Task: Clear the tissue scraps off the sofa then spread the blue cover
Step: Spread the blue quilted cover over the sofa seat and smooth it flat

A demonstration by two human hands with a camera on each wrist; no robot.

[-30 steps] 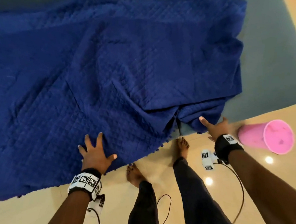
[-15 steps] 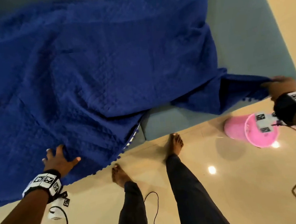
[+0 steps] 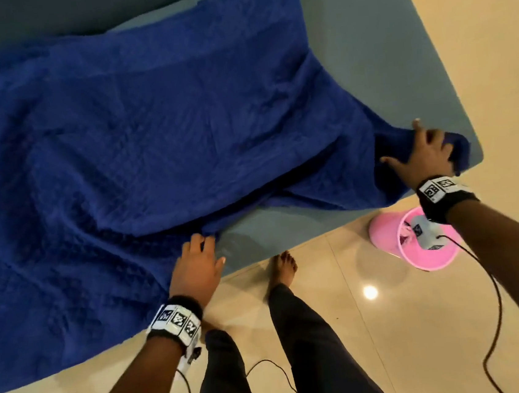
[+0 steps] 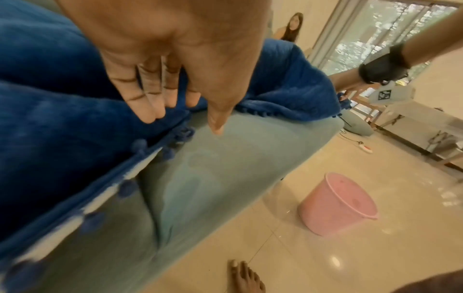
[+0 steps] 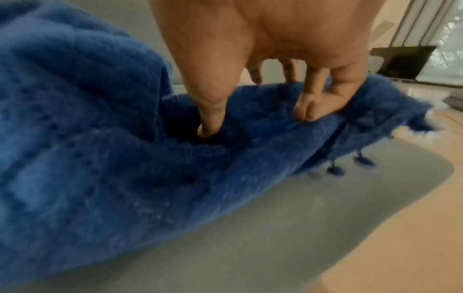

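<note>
The quilted blue cover (image 3: 148, 128) lies over most of the grey sofa (image 3: 381, 55), still bunched toward the right front. My left hand (image 3: 208, 251) rests with straight fingers on the cover's pom-pom edge (image 4: 140, 146) at the sofa's front, its thumb over bare grey seat (image 4: 213, 178). My right hand (image 3: 420, 153) is spread on the cover's corner by the sofa's right front corner. There the thumb and two bent fingers (image 5: 308, 111) press into the cover (image 5: 100, 158). I see no tissue scraps on the sofa.
A pink bucket (image 3: 383, 231) stands on the tiled floor below my right wrist, also in the left wrist view as the bucket (image 4: 335, 204). My bare feet (image 3: 283, 264) are at the sofa's front. Another person (image 4: 290, 25) and white furniture (image 4: 413, 123) are beyond the sofa's end.
My right hand has drawn the cover's corner further toward the sofa's right front corner and loosened its grip to spread fingers. My left hand slid right along the front edge.
</note>
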